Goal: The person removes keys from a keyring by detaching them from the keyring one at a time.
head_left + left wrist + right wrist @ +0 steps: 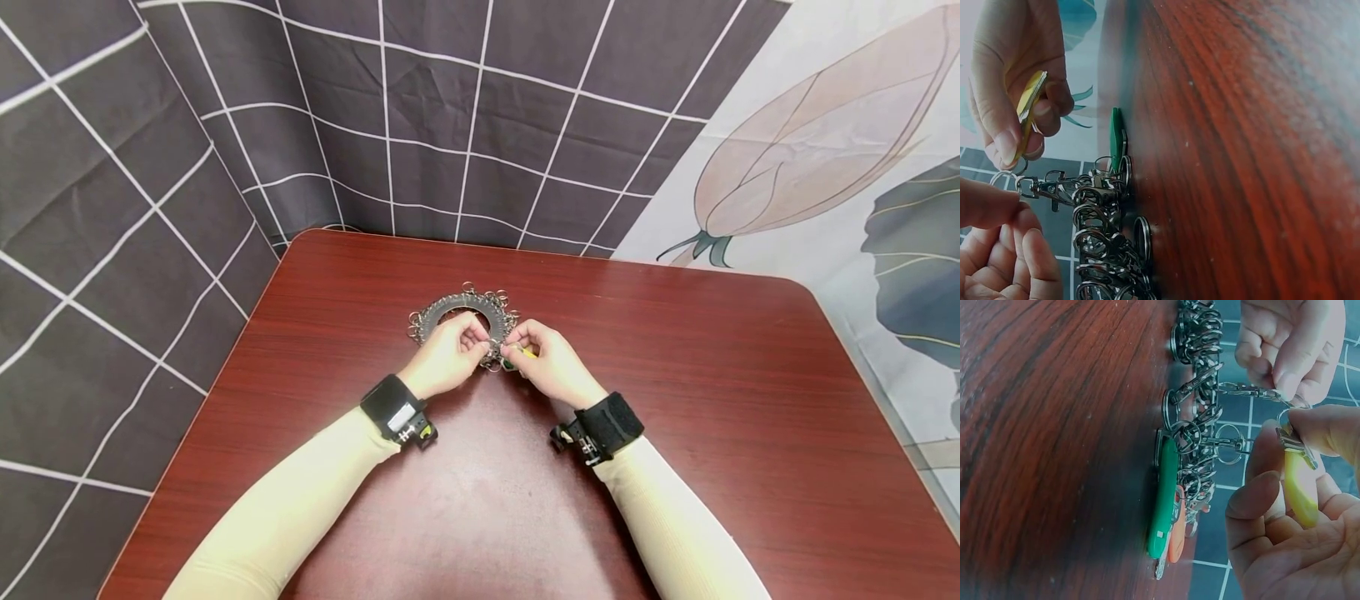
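Note:
A dark round holder (459,302) fringed with metal clasps and key rings lies on the table. My left hand (453,354) pinches a split ring (1004,177) between thumb and finger at its near right edge. From that ring a swivel clasp (1050,187) leads back to the holder. My right hand (557,360) pinches a small yellow piece (1300,487) with metal parts; its own small ring meets the split ring at my fingertips. Whether the two rings are linked, I cannot tell. A green piece (1165,494) and an orange piece (1177,531) hang beside them.
The reddish-brown wooden table (712,375) spreads around both arms. Behind it hangs a dark cloth with a white grid (427,108), and a floral cloth (810,150) is at the right. Each wrist bears a black strap (611,422) with a small camera.

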Tool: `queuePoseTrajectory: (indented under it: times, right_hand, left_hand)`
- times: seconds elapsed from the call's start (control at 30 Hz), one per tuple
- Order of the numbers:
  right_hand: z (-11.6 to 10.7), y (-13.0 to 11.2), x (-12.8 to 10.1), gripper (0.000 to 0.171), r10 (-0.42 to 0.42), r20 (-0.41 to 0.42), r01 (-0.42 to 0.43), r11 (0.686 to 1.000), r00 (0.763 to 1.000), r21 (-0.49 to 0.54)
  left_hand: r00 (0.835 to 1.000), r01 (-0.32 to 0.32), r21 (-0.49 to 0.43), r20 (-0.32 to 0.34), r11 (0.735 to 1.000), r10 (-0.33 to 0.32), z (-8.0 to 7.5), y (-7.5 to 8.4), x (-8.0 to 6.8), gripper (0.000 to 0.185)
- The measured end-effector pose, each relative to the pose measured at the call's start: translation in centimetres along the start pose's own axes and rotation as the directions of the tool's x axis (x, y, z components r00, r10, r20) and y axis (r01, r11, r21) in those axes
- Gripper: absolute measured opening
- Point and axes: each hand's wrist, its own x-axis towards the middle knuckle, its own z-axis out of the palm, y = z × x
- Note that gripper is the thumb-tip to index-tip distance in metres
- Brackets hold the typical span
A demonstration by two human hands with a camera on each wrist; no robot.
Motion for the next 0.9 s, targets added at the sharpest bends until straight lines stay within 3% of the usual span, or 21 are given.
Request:
queuePoseTrajectory:
  times: [0.47,0.67,0.9]
  right_hand:
    - [-0.3,-1.5,-0.2,0.010,-0.026,-0.046,0.026,1.000,0.999,-0.001]
    - [-0.1,-1.5,-0.2,0.009,-0.009,-0.073,0.012,0.999,0.997,0.040]
    - [0.1,-1.1,-0.1,0.010,-0.002,-0.082,0.006,0.999,0.997,0.049]
  left_hand:
    - [0.999,-0.033,-0.013,0.033,0.999,0.034,0.2,0.3,-0.2,0.013]
    - [0.999,0.001,-0.005,0.045,1.000,-0.001,0.3,0.0,-0.2,0.012]
    - [0.997,-0.014,0.032,0.075,0.999,0.011,0.4,-0.3,-0.2,0.014]
